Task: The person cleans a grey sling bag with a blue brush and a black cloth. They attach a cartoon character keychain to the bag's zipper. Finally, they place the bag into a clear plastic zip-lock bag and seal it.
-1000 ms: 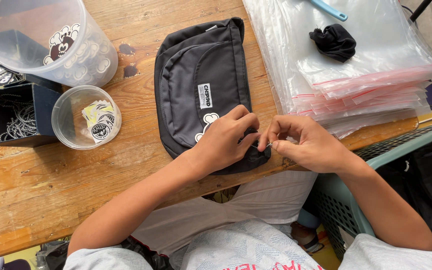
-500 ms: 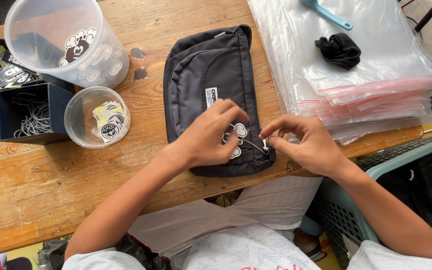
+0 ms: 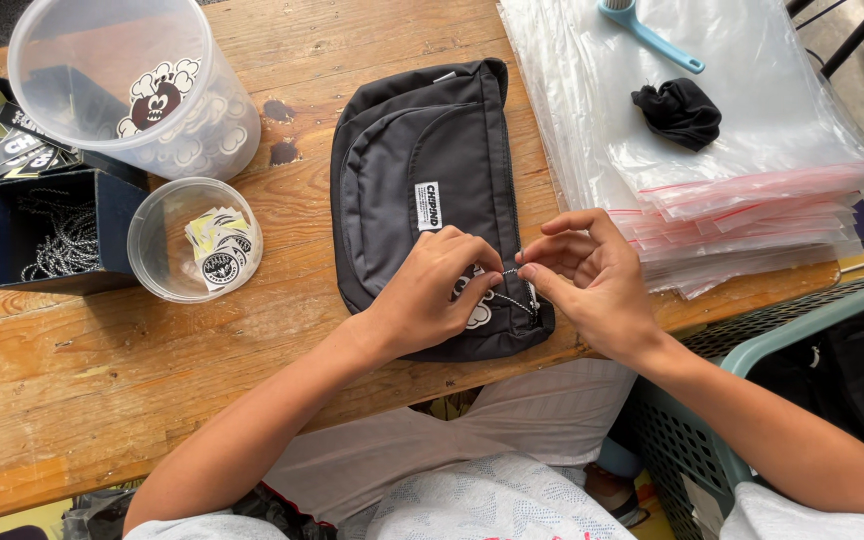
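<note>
At near surface edge: left hand [image 3: 432, 295] and right hand [image 3: 587, 275] are pinching a thin ball chain [image 3: 514, 290] between fingertips | black waist bag [image 3: 432, 200] is lying flat beneath them on wooden surface [image 3: 152, 400] | beyond: small clear tub [image 3: 192, 240], stacked plastic bags [image 3: 752, 150].

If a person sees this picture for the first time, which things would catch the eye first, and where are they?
Probably the dark grey pouch bag lying flat in the middle of the wooden table, with the left hand and right hand meeting at its near corner over a thin beaded chain. Next, the stack of clear zip bags at the right and the big clear tub at the upper left.
</note>
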